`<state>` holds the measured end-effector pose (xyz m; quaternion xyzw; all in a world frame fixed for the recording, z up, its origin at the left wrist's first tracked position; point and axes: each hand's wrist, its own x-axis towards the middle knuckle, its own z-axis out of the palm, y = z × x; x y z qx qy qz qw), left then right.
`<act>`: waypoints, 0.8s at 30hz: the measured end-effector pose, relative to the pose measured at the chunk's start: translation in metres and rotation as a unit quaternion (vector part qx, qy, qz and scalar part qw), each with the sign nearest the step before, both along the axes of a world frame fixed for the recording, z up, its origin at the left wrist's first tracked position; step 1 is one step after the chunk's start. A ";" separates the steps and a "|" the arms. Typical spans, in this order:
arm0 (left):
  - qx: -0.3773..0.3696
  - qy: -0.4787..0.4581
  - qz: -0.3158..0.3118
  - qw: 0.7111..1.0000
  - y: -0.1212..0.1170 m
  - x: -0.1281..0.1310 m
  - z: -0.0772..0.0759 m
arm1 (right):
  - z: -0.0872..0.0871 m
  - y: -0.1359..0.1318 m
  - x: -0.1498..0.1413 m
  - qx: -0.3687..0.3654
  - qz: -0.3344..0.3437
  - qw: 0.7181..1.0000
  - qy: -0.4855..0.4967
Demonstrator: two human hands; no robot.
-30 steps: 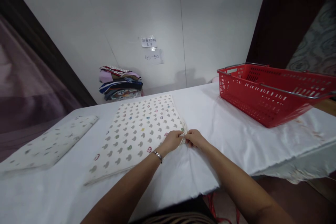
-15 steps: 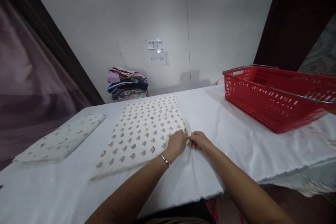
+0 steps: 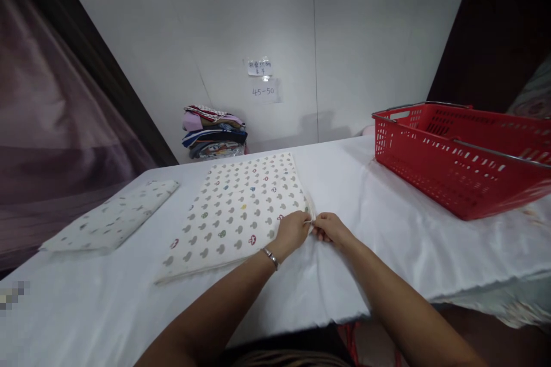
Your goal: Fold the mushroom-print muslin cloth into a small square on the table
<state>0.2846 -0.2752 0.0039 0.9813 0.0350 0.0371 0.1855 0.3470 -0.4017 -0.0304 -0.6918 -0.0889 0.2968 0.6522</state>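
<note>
A folded cream cloth [image 3: 235,212] printed with grey and coloured mushrooms lies flat in front of me. At its near right corner, my left hand [image 3: 293,231] pinches the layered edge. Right beside it, my right hand [image 3: 330,228] grips the same corner with fingertips pressed together. The layers at that corner are slightly lifted and bunched between the two hands. My fingers hide just how many layers each hand holds. Off to the left rests a second folded cloth [image 3: 114,215], pale with small scattered marks.
A red plastic basket [image 3: 434,175] with metal handles stands on the right of the white-covered table [image 3: 387,246]. Behind the table's far edge is a pile of folded fabrics [image 3: 215,135] by the wall. Paper signs [image 3: 264,90] are taped above it.
The camera view has swung slightly left, so everything appears farther right. Both hands stay at the same cloth corner, with only small shifts of the fingers.
</note>
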 end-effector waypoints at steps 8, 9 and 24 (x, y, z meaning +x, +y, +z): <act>0.004 -0.019 -0.038 0.999 0.000 -0.002 -0.003 | 0.003 -0.003 -0.002 0.003 0.001 1.000 -0.003; 0.000 -0.018 -0.037 0.999 0.000 -0.002 -0.003 | 0.004 -0.004 -0.002 0.004 0.004 1.000 -0.003; -0.141 -0.022 -0.010 0.990 -0.001 -0.008 -0.003 | 0.003 0.000 -0.001 -0.028 0.000 1.000 -0.008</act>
